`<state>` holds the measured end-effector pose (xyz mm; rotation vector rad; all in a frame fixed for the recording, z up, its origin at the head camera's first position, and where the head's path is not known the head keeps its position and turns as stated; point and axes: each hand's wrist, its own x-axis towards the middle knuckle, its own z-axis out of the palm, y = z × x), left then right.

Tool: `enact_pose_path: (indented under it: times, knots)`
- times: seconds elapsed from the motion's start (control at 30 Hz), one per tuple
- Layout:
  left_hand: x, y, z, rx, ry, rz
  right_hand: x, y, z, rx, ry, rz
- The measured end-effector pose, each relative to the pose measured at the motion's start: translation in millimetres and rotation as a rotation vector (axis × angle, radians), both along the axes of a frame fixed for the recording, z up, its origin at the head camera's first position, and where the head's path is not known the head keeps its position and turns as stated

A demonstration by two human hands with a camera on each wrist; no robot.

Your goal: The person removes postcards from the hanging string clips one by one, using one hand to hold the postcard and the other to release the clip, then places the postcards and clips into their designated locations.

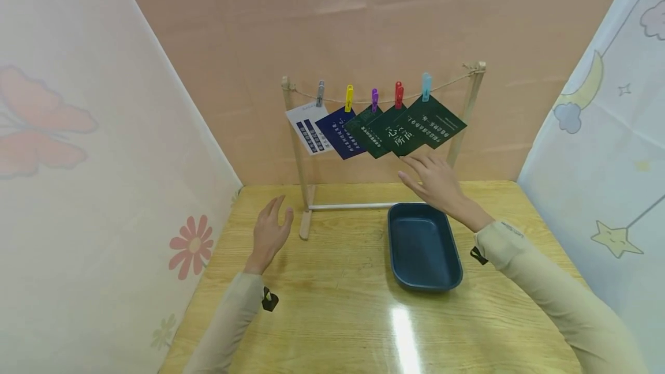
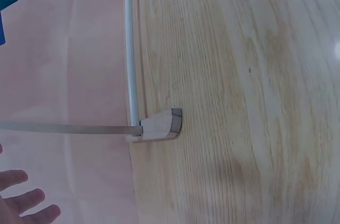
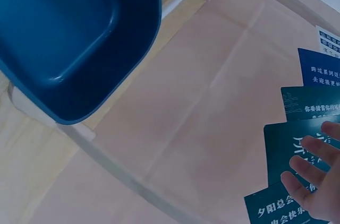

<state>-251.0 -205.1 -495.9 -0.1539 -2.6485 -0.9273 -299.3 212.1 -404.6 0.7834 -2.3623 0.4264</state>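
Note:
My right hand (image 1: 435,180) is raised with its fingers loosely extended, just below the hanging dark green card (image 1: 433,111) at the right end of a string. In the right wrist view its fingers overlap the green cards (image 3: 281,141), and no grip shows. Farther left along the string hang a blue card (image 1: 337,131) and a white card (image 1: 301,117). Gray, yellow (image 1: 349,98), purple, red (image 1: 399,96) and light blue (image 1: 426,86) clothespins hold the cards. My left hand (image 1: 269,232) hovers over the table beside the rack's left foot, fingers relaxed, holding nothing.
The wooden rack's left post (image 1: 297,149) and right post (image 1: 470,108) carry the string, and a white rod (image 1: 353,206) joins them low down. A dark blue tray (image 1: 423,288) stands on the table (image 1: 332,316) at the right. Patterned cloth walls enclose both sides.

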Motion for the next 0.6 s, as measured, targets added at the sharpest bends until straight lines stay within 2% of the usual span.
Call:
enact_pose_path:
  times: [0.17,0.33,0.6]
  knots:
    - [-2.2,6.1,3.2,0.043,-0.007,-0.023,-2.7,-11.4,7.5,-0.021,0.046,0.021]
    - [-5.8,11.9,4.8,0.074,-0.01,-0.013,-3.8,-23.0,18.2,-0.035,0.118,0.057]
    - [-10.7,21.5,7.9,0.105,-0.017,0.002,-6.0,-38.2,35.7,-0.002,0.122,0.039]
